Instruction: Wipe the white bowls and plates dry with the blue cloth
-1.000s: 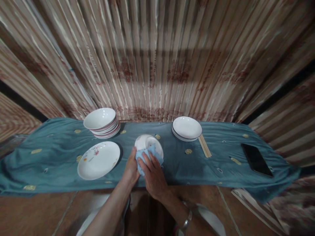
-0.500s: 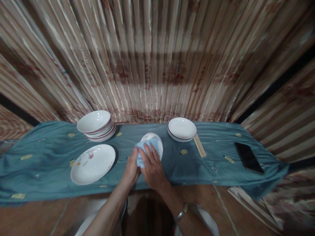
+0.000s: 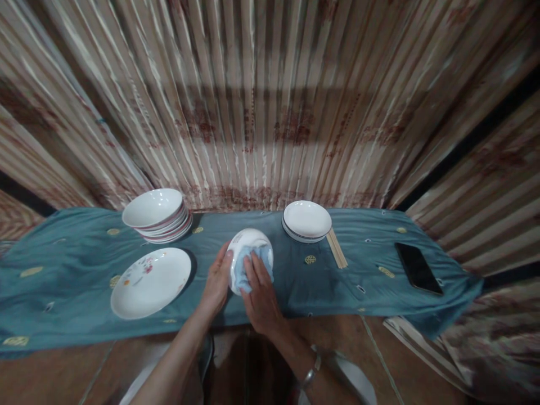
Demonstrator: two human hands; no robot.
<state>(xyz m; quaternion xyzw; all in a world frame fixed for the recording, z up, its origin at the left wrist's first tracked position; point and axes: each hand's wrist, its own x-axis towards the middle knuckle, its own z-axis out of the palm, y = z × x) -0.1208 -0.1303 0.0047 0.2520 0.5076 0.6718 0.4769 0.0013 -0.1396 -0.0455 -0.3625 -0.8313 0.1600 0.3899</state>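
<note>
A white bowl (image 3: 241, 241) is tilted in front of me, its rounded outside and foot ring seeming to face up. My left hand (image 3: 217, 281) grips it by the left edge, thumb lying on the surface. With fingers bent over a crumpled light blue cloth (image 3: 262, 256), my right hand (image 3: 259, 295) presses it onto the bowl's right and lower part. The palm side of the right hand and the bowl's far underside are hidden. To the left lies a large white oval plate (image 3: 158, 287) with a floral pattern.
A stack of bowls (image 3: 154, 211) stands at the back left, and small white dishes (image 3: 307, 220) are stacked right of centre. Wooden chopsticks (image 3: 336, 250) lie beside those dishes. A black phone (image 3: 418, 269) is near the right end of the teal tablecloth (image 3: 295, 287).
My hands have moved apart; the left one now holds the bowl's left edge. The cloth has shifted right and down over the bowl, whose surface shows more. The view has turned slightly right.
</note>
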